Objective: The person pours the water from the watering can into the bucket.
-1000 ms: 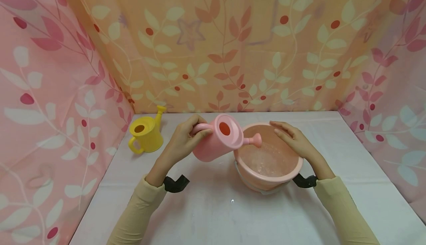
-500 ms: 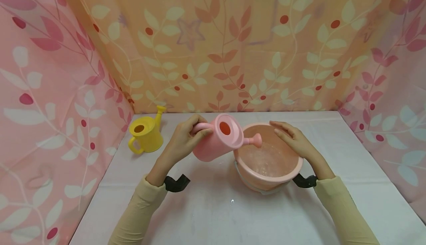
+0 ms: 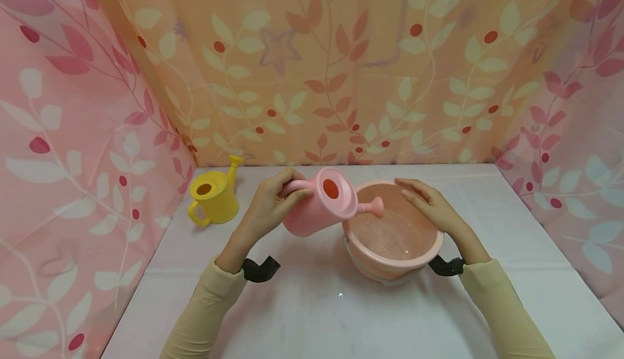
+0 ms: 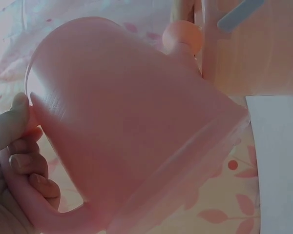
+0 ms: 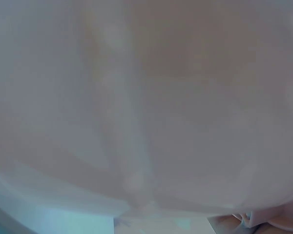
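My left hand [image 3: 280, 196] grips the handle of a pink watering can [image 3: 317, 207], fingers curled round it, as the left wrist view shows too. The can is tilted to the right, its sprinkler head [image 3: 375, 207] over the left part of a peach-coloured bucket [image 3: 392, 263]. Water [image 3: 390, 232] with small ripples shows inside the bucket. At the bucket's right side my right hand [image 3: 431, 204] holds the rim, thumb on the inner side and fingers along the top edge. Most of the right wrist view is the blurred bucket wall [image 5: 200, 122].
A yellow watering can [image 3: 216, 199] stands upright at the back left of the white-covered table [image 3: 302, 315]. Some water drops [image 3: 340, 295] lie in front of the bucket. Patterned cloth [image 3: 312, 66] encloses the back and both sides. The bucket's pale bail hangs down its front.
Both hands, the pink watering can and the bucket stay almost where they were. The ripples in the bucket's water have shifted and look fainter.
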Motion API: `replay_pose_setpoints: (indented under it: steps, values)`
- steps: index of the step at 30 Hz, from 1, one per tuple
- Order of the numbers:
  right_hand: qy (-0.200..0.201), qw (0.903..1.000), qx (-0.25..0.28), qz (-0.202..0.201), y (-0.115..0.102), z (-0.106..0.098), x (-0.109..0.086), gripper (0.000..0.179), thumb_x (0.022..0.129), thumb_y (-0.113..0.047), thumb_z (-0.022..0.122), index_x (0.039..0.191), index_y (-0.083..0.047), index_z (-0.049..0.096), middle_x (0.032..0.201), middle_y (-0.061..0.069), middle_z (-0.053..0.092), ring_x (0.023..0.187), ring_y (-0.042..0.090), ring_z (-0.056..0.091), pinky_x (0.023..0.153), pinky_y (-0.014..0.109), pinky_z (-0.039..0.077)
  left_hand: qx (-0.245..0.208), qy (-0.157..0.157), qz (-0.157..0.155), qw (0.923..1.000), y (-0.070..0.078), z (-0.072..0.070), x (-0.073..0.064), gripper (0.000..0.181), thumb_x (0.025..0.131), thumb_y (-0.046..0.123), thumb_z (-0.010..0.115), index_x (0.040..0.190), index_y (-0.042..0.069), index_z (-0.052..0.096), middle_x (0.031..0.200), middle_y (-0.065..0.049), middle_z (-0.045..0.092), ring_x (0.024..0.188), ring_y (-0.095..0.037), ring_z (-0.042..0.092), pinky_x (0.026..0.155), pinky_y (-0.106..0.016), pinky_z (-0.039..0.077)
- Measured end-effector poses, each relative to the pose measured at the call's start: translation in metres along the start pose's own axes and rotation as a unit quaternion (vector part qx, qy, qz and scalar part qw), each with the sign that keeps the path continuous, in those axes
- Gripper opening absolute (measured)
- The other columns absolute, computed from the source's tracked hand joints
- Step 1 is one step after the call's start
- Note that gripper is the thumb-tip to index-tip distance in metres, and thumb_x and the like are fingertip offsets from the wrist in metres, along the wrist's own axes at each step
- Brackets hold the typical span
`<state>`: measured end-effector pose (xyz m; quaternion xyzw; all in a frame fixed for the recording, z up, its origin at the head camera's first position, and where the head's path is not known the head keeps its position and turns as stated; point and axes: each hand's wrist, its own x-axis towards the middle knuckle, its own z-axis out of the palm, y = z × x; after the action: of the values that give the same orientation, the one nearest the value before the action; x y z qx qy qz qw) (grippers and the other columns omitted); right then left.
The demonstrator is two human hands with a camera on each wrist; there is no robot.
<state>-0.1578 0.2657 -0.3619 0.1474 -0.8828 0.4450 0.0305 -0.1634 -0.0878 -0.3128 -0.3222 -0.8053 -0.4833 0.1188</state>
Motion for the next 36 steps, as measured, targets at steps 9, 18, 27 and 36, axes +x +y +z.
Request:
replay_pose_setpoints:
  steps: [9,18,27,36]
  values:
    - [0.001,1.0,-0.002,0.001,-0.0006,0.0,-0.0003,0.039,0.097,-0.018,0.048,0.134,-0.003,0.046,0.137,0.015,0.047,0.129,0.029,0.04,0.102,0.034,0.036,-0.021,0.011,0.006,0.9997,-0.0035,-0.0004,-0.0005,0.017,0.081,0.022,0.071,0.094,0.015,0.063,0.085,0.003,0.062,0.078,-0.01,0.056,0.072,-0.026,0.049]
    - [-0.001,1.0,0.006,-0.002,-0.0015,0.0001,0.0,0.039,0.097,-0.015,0.048,0.133,-0.001,0.046,0.137,0.016,0.046,0.129,0.03,0.039,0.102,0.028,0.037,-0.033,0.027,0.011,0.999,-0.0058,0.0006,-0.0004,0.02,0.079,0.028,0.072,0.095,0.019,0.066,0.088,0.006,0.064,0.082,-0.009,0.058,0.074,-0.028,0.051]
    - [0.0,1.0,-0.001,-0.002,-0.0005,-0.0001,0.0004,0.039,0.097,-0.016,0.049,0.134,-0.002,0.046,0.137,0.016,0.046,0.129,0.029,0.04,0.102,0.029,0.037,-0.024,0.053,0.028,0.9979,-0.0083,0.0024,0.0,0.022,0.076,0.026,0.074,0.095,0.016,0.068,0.089,0.004,0.065,0.083,-0.009,0.059,0.074,-0.026,0.051]
    - [0.002,1.0,-0.005,0.0,-0.0017,0.0008,0.0009,0.038,0.097,-0.015,0.049,0.133,-0.001,0.046,0.136,0.016,0.047,0.129,0.03,0.04,0.102,0.046,0.033,-0.001,0.068,0.049,0.9965,-0.0085,0.0053,0.0008,0.024,0.073,0.013,0.076,0.096,0.009,0.069,0.089,-0.003,0.067,0.084,-0.013,0.06,0.078,-0.024,0.051]
